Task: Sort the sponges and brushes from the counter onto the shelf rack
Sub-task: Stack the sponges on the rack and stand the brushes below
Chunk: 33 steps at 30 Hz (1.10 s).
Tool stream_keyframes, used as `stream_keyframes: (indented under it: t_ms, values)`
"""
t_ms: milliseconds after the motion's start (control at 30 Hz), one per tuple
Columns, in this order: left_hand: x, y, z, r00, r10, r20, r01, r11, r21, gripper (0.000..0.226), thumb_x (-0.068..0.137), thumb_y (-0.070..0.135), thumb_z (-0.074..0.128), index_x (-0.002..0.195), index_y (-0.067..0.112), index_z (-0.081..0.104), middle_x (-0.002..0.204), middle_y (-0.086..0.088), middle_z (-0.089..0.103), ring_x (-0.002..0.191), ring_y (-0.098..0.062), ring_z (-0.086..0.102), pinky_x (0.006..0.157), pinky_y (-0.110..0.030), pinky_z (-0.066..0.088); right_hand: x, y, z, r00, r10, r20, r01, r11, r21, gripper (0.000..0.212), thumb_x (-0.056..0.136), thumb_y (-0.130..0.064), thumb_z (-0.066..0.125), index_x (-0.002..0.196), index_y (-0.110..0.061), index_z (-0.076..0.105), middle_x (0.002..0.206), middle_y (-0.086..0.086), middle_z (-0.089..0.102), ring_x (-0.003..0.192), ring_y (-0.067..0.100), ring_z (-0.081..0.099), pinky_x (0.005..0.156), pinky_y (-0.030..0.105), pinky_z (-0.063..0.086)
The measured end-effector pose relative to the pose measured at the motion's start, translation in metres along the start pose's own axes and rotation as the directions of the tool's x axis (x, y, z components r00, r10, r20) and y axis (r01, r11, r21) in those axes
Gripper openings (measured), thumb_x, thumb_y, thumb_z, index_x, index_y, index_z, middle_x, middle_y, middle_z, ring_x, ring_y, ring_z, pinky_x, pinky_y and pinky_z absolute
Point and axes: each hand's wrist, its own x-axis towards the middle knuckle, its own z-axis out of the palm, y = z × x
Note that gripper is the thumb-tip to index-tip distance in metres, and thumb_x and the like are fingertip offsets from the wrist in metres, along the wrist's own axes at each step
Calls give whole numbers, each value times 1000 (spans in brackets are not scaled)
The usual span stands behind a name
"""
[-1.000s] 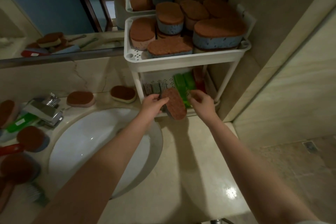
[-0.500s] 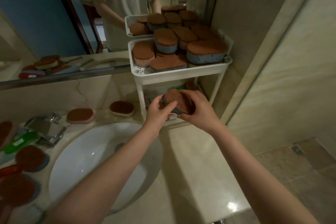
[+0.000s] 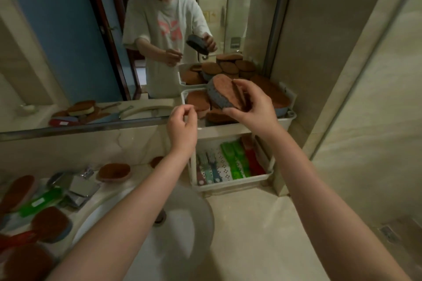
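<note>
While right hand grips sponge, stacked sponges (brown-topped) crowd rack.

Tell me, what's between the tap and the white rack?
Head view: one brown sponge on the counter, a second sponge peeking past the left arm.

I saw that the sponge was rust-brown on top over a speckled blue-grey body, the shelf rack white with a dotted lower floor under green brushes and a red brush, the tabletop glossy cream, and the mirrored T-shirt white with a pink print.
</note>
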Motion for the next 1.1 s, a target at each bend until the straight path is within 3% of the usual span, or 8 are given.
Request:
stream_keyframes:
  t_ms: [100, 267, 400, 500, 633, 767, 867, 1100]
  values:
    - [22, -8, 2, 986, -134, 100, 120, 983, 136, 24, 92, 19, 49, 113, 14, 61, 113, -4, 62, 102, -18, 57, 91, -35, 48, 35, -14, 22, 999, 38, 4, -37, 997, -70, 60, 74, -44, 73, 125, -22, 49, 119, -1, 55, 104, 16, 56, 85, 33, 51]
    - [41, -12, 3, 936, -309, 169, 269, 937, 221, 26, 93, 17, 44, 113, 9, 57, 113, -12, 61, 104, -29, 58, 93, -44, 49, 79, -28, 72, 991, 128, -30, -132, 969, -210, 53, 81, -48, 59, 121, -15, 47, 119, 8, 46, 97, 31, 57, 77, 38, 49]
    - [49, -14, 1, 920, -337, 199, 315, 940, 132, 39, 95, 18, 40, 132, 12, 50, 131, -7, 56, 117, -22, 54, 100, -42, 45, 94, -27, 101, 987, 159, -29, -155, 886, -438, 55, 84, -49, 52, 126, -15, 43, 124, 11, 45, 105, 34, 54, 85, 44, 47]
    - [49, -13, -2, 922, -334, 195, 340, 941, 5, 37, 97, 13, 39, 133, 13, 47, 130, -3, 54, 113, -15, 51, 94, -28, 41, 94, -24, 111, 987, 159, -24, -146, 823, -550, 50, 85, -48, 52, 121, -14, 45, 125, 11, 45, 111, 34, 50, 88, 45, 39]
    - [52, -21, -7, 914, -364, 181, 393, 905, -164, 35, 97, 13, 41, 132, 11, 46, 132, -5, 53, 112, -14, 52, 95, -28, 43, 88, -20, 118, 989, 148, -15, -122, 754, -645, 54, 86, -54, 46, 121, -13, 49, 129, 12, 46, 122, 33, 39, 94, 46, 33]
    - [53, -21, -13, 882, -426, 204, 469, 837, -281, 28, 98, 16, 41, 125, 12, 50, 107, 3, 61, 94, -7, 57, 74, -20, 45, 79, -19, 117, 986, 164, 7, -118, 742, -660, 62, 90, -60, 36, 126, -11, 51, 133, 13, 45, 126, 34, 35, 103, 51, 28]
    - [53, -18, -16, 871, -441, 216, 490, 806, -333, 24, 97, 13, 41, 119, 13, 52, 96, 6, 60, 88, -5, 57, 76, -24, 46, 72, -20, 112, 982, 186, 31, -126, 767, -629, 60, 92, -57, 34, 127, -12, 53, 136, 13, 44, 129, 34, 34, 107, 52, 24]
    - [46, -10, -17, 875, -430, 223, 483, 811, -329, 29, 98, 13, 37, 125, 9, 49, 114, 0, 58, 102, -13, 55, 82, -25, 46, 56, -15, 95, 992, 109, 59, -73, 900, -430, 45, 94, -40, 41, 129, -16, 53, 138, 4, 51, 134, 25, 35, 115, 51, 15]
